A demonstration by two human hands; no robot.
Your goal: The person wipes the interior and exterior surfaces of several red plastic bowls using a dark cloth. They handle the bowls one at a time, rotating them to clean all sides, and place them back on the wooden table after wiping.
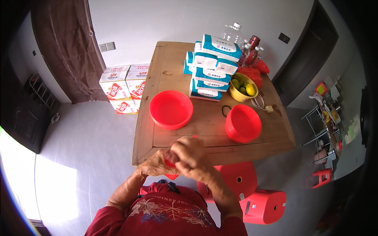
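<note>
At the table's near edge, my left hand (pixel 158 163) is closed round a small red thing (pixel 171 176). Its lower tip shows beneath the fingers, but most of it is covered, so I cannot make out its kind. My right hand (pixel 191 157) is bent over the left one with curled fingers, slightly blurred, and appears to grip the same red thing. A bit of red also shows just beyond the right knuckles. On the table past my hands stand a wide red bowl (pixel 171 110) on the left and a deeper red bowl (pixel 243 123) on the right.
Stacked tissue packs (pixel 214 74) stand on the wooden table (pixel 197 146), beside a yellow bowl (pixel 234 92) of green and yellow fruit, bottles (pixel 252 55) and a white cable (pixel 258 103). Red stools (pixel 264 207) are at the near right; cartons (pixel 115 86) stand left.
</note>
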